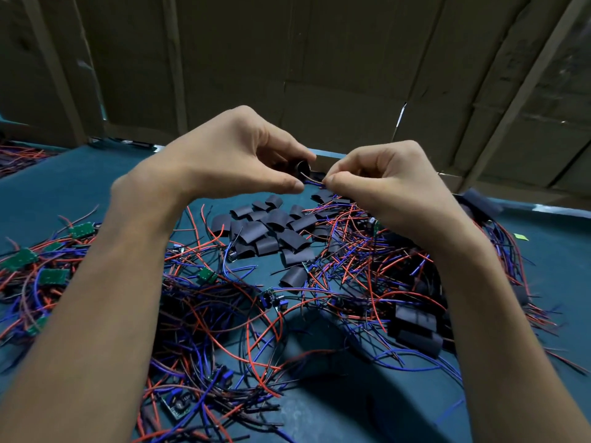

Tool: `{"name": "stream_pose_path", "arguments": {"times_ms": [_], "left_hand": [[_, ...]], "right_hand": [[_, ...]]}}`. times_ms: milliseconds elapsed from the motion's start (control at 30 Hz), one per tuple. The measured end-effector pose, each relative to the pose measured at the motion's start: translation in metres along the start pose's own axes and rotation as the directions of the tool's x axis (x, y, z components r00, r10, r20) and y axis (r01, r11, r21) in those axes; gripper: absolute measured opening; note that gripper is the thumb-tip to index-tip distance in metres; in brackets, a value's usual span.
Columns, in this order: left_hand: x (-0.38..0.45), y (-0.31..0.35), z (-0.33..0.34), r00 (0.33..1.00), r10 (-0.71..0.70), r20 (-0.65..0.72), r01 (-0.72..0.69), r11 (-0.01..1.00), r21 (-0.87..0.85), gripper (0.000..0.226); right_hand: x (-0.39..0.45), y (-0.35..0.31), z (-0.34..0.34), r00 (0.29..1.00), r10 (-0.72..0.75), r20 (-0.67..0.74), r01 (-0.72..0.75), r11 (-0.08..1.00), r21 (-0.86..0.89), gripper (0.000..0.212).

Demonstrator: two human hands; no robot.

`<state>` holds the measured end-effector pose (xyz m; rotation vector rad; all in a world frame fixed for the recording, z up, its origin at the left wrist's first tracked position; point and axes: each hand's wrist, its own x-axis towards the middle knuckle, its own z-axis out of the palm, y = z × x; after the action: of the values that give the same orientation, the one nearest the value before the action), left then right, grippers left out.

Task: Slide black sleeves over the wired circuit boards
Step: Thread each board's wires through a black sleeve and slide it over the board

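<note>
Above the sleeve pile (271, 231), we pinch a black sleeve (303, 169) with our left hand (236, 155) and thin wires (315, 183) with our right hand (380, 177).

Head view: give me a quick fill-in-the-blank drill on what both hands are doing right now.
1. The left hand holds a black ____ between thumb and fingers.
2. The right hand pinches thin ____ that lead toward the left hand.
3. The pile of loose sleeves lies on the table, ____ the raised hands.
4. The bare green boards lie on the person's ____ side.

Missing words: sleeve; wires; below; left
</note>
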<state>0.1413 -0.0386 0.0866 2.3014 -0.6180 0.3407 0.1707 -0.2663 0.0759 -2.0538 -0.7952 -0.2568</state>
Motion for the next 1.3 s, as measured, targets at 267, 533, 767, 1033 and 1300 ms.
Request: {"name": "stream_pose_path", "arguments": {"times_ms": [267,533,767,1033,1300], "left_hand": [[0.009,0.009,0.012,0.990,0.121,-0.070,-0.110,0.984,0.142,0.012],[-0.007,-0.008,-0.017,0.956,0.080,-0.283,-0.042,0.989,0.139,0.012],[-0.009,-0.014,-0.019,0.979,-0.005,-0.202,0.033,0.990,0.136,0.019],[0.007,-0.001,0.013,0.999,0.039,-0.038,-0.027,0.959,0.281,0.037],[0.018,-0.002,0.033,0.999,0.044,0.016,-0.046,0.904,0.425,0.053]], "right_hand": [[0.005,0.007,0.006,0.995,0.101,-0.010,-0.094,0.954,0.284,0.013],[-0.002,0.034,-0.013,0.915,0.191,0.357,-0.334,0.854,0.400,0.020],[0.002,0.037,-0.009,0.926,0.249,0.282,-0.366,0.772,0.520,0.029],[0.006,0.032,-0.002,0.979,0.202,0.038,-0.186,0.789,0.585,0.014],[0.006,0.026,-0.002,0.975,0.213,0.062,-0.212,0.812,0.543,0.019]]}}
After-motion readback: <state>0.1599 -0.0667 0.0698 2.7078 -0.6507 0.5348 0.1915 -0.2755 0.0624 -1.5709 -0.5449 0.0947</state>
